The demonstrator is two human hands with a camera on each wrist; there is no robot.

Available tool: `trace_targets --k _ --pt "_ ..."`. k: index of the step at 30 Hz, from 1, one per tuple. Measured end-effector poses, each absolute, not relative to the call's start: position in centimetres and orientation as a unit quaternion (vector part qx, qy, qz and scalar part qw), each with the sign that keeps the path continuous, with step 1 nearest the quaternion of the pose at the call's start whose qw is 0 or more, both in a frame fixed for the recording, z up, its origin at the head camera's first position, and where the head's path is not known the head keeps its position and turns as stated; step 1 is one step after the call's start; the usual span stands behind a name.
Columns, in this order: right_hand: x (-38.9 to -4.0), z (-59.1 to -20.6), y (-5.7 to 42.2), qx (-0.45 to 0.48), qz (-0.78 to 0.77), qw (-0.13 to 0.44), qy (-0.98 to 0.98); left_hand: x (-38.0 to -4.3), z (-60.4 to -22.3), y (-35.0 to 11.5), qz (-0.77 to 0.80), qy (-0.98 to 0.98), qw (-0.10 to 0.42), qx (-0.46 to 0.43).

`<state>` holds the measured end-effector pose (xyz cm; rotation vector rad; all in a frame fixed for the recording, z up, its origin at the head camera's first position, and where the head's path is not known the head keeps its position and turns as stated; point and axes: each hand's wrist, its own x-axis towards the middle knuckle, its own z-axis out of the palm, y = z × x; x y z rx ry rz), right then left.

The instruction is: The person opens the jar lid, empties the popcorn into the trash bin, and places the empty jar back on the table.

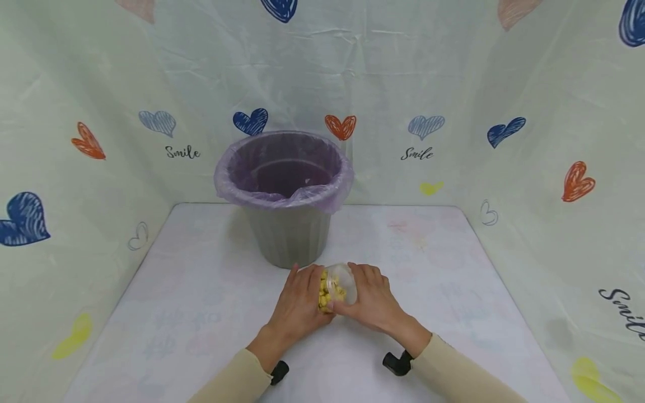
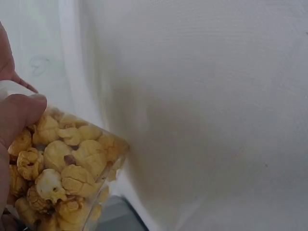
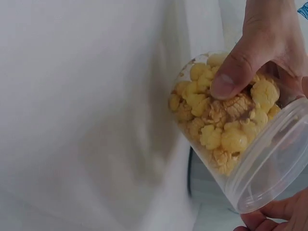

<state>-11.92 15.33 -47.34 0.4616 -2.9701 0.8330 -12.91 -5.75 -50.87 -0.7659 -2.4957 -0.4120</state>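
A clear, round plastic jar (image 3: 211,130) is lying tilted between the two hands, its wall catching some light along the edge. Popcorn (image 2: 77,178) is filling much of it, the pieces showing plump and yellow, with a few cracked, caramel-brown patches. A pale, see-through lid (image 1: 346,280) is facing away to the right at the jar's mouth. The left hand (image 1: 301,296) is gripping the jar's body, while the right hand (image 1: 372,299) is curling round the lid, thumb near the rim; between them the fingers are hiding part of the jar.

The jar is sitting near the middle of the counter (image 1: 201,313), close to the person; whether it is touching the surface, the pictures are not showing. Just beyond it, slightly left, a grey bin (image 1: 289,235) is standing upright, taking up the space behind the hands. A purple liner (image 1: 342,182) is covering its inside and folding over the rim. Beige sleeves (image 1: 232,378) are reaching in from below, and black devices (image 1: 398,364) are showing at the wrists. A pale sheet (image 1: 388,67) with printed hearts is hanging around the counter.
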Motion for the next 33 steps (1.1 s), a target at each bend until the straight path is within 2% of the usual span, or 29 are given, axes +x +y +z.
trace_targets --k 12,26,33 --pt "-12.6 -47.5 15.7 0.222 0.242 0.050 -0.943 -13.1 -50.1 -6.7 -0.143 -0.928 0.172 -0.298" --pt "-13.5 -46.8 16.7 0.336 0.181 0.100 -0.919 -13.4 -49.9 -7.2 -0.154 -0.924 0.164 -0.311" --pt "-13.7 -46.3 17.0 0.352 0.181 0.084 -0.915 -13.4 -49.7 -7.2 -0.145 -0.929 0.149 -0.306"
